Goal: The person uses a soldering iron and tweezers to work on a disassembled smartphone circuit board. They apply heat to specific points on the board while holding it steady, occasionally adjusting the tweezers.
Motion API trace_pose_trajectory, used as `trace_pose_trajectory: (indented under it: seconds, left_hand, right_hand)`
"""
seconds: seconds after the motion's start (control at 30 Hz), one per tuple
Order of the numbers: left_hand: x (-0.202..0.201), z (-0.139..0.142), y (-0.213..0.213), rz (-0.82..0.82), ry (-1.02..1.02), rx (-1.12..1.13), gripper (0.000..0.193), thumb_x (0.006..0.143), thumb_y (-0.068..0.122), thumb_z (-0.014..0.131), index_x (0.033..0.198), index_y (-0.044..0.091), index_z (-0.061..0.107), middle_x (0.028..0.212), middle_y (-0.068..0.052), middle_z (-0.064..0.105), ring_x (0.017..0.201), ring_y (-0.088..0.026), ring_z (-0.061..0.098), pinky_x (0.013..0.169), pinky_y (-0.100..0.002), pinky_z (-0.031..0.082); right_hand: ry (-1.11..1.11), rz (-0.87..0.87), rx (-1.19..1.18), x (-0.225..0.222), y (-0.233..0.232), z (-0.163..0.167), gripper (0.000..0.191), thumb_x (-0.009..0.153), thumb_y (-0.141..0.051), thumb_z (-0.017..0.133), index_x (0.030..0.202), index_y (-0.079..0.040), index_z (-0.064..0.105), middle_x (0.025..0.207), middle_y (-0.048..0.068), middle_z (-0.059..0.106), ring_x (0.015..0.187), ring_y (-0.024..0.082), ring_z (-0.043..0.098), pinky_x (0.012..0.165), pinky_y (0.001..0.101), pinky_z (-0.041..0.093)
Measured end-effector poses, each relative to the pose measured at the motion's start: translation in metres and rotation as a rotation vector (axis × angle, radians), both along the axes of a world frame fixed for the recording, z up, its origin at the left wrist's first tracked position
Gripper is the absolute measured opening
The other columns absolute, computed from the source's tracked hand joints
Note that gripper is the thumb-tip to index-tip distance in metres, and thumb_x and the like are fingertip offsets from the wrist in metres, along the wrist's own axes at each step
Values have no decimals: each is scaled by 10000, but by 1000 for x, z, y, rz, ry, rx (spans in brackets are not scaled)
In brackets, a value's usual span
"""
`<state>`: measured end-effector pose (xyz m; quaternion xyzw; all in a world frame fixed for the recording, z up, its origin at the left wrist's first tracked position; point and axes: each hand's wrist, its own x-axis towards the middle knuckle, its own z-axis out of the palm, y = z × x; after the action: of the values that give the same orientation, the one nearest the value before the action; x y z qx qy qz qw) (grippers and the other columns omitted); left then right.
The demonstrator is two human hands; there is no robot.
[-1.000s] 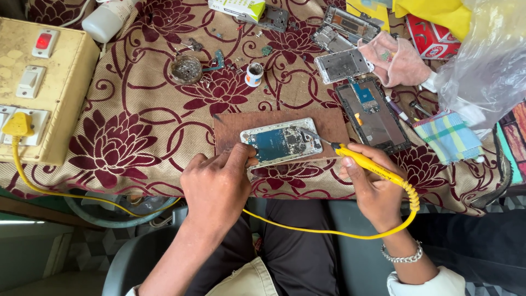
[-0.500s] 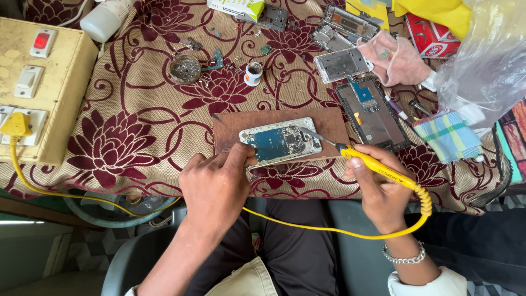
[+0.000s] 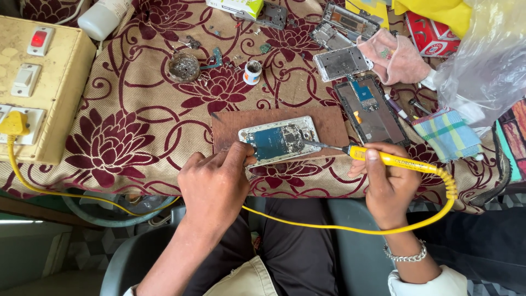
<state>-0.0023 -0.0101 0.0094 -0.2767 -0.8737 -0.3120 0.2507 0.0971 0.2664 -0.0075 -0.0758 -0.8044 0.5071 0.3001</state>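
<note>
Opened silver-framed phone with blue circuit board [image 3: 279, 140] lies on brown board [image 3: 329, 121] near table's front edge; left hand [image 3: 216, 183] pinches its corner, right hand [image 3: 390, 183] grips yellow soldering iron [image 3: 394, 159], tip touching phone. Floral maroon cloth [image 3: 109, 142], cluttered behind.

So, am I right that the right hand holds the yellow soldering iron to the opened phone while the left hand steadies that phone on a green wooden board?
Not quite: the head view shows the wooden board is brown, not green. The rest stands: the right hand holds the yellow soldering iron to the opened phone, steadied by the left hand.
</note>
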Motion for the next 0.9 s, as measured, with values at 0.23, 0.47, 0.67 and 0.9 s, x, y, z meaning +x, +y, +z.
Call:
trace_pose_trajectory:
  seconds: [0.23, 0.47, 0.67, 0.9]
  left_hand:
    - [1, 0, -1, -1, -16, -12, 199, 826, 7, 738, 950, 145, 668, 691, 23, 701, 544, -161, 621, 562, -345, 376]
    - [1, 1, 0, 1, -5, -10, 184, 848, 24, 749, 954, 149, 665, 691, 26, 696, 551, -155, 623, 563, -344, 373]
    - [1, 1, 0, 7, -10, -21, 178, 852, 36, 759, 958, 151, 674, 659, 23, 680, 518, -158, 602, 556, -345, 371]
    - [1, 0, 0, -1, -6, -8, 170, 865, 42, 759, 964, 146, 669, 654, 21, 672, 528, -156, 604, 560, -347, 366]
  right_hand:
    - [-20, 13, -22, -1, 0, 0, 178, 1097, -85, 559, 1160, 76, 604, 874, 160, 721, 704, 159, 711, 673, 272, 599]
    - [-30, 20, -38, -1, 0, 0, 179, 1092, -91, 562, 1149, 71, 614, 870, 149, 723, 694, 151, 705, 660, 263, 589]
    - [-24, 33, -34, -1, 0, -1, 178, 1100, -95, 566, 1147, 69, 618, 881, 145, 719, 702, 149, 700, 668, 262, 588]
    - [-10, 53, -55, -2, -1, -1, 182, 1099, -100, 574, 1150, 69, 618, 903, 156, 720, 711, 151, 699, 677, 266, 595]
